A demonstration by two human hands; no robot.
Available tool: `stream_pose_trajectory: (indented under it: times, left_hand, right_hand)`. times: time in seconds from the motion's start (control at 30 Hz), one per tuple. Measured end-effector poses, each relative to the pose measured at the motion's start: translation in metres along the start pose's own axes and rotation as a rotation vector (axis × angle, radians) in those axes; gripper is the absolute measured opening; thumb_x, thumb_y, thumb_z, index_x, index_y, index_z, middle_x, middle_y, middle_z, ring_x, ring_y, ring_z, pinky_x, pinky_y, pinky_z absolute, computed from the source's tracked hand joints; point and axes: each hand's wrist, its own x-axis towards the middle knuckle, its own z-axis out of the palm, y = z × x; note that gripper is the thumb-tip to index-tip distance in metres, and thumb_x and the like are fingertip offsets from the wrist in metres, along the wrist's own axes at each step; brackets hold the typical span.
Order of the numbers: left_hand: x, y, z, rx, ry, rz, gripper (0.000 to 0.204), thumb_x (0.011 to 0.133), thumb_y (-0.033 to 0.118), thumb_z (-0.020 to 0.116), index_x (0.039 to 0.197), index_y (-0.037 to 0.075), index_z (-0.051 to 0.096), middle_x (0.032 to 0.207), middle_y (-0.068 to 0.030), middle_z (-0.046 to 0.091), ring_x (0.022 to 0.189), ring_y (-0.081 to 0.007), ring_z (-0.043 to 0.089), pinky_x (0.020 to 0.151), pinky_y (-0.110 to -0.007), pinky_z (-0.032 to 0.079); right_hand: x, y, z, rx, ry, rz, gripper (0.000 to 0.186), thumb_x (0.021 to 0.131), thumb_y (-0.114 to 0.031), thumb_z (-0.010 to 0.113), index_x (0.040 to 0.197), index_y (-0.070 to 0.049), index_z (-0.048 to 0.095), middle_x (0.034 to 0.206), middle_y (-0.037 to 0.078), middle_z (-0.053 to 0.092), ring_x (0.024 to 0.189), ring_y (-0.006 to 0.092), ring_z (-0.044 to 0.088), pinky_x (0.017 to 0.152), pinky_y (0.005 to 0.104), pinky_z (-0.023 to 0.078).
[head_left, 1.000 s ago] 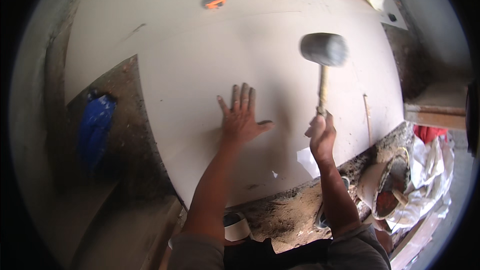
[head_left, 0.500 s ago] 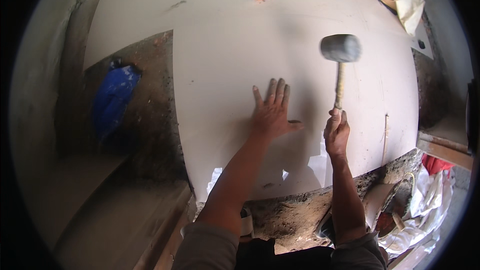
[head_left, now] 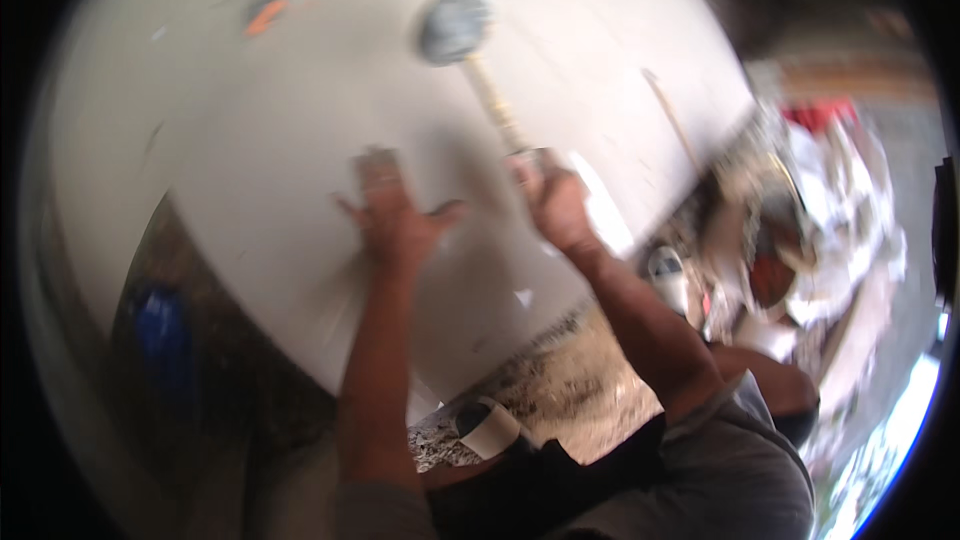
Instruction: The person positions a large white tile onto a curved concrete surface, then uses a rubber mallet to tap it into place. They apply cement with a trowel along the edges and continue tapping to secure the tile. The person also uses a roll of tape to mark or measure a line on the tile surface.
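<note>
My right hand is wrapped round the pale handle of a rubber mallet, whose dark, greyish head is raised toward the far side. Beneath both hands lie large, smooth, pale tiles, their joints hard to make out in the blur. My left hand rests palm down on that surface, left of the mallet handle, with its fingers spread. Beyond it, to the far left, sits a small black and orange tape measure, smeared by motion.
Left of the tiles, a blue bag or cloth lies on dark soil. A thin stick rests on the tiles at the right. Crumpled white plastic sacks and a red item lie beyond the right edge. Bare earth borders the near edge.
The view has swung round, so the tiles appear turned and shifted left. My left hand remains spread on the surface. The mallet stays in my right hand, its head now farther left in view.
</note>
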Motion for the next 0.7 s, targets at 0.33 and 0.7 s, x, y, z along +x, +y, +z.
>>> stream_pose_trajectory:
  times: [0.33, 0.7]
  left_hand:
    - [0.041, 0.06, 0.025, 0.276, -0.053, 0.187, 0.08, 0.091, 0.061, 0.042, 0.153, 0.016, 0.021, 0.16, -0.0113, 0.011, 0.148, -0.035, 0.004, 0.112, -0.067, 0.003]
    - [0.052, 0.064, 0.026, 0.284, -0.027, 0.185, 0.079, 0.093, 0.062, 0.038, 0.154, 0.016, 0.019, 0.16, -0.0139, 0.01, 0.147, -0.0376, 0.002, 0.109, -0.07, 0.003]
  right_hand:
    - [-0.1, 0.023, -0.058, -0.001, -0.185, 0.489, 0.042, 0.096, -0.041, 0.053, 0.11, -0.001, 0.051, 0.078, 0.021, 0.064, 0.071, 0.0385, 0.066, 0.066, 0.0448, 0.054]
    - [-0.113, 0.027, -0.048, -0.108, -0.15, 0.613, 0.041, 0.093, -0.041, 0.059, 0.105, -0.002, 0.055, 0.074, 0.019, 0.065, 0.069, 0.0384, 0.066, 0.063, 0.0446, 0.053]
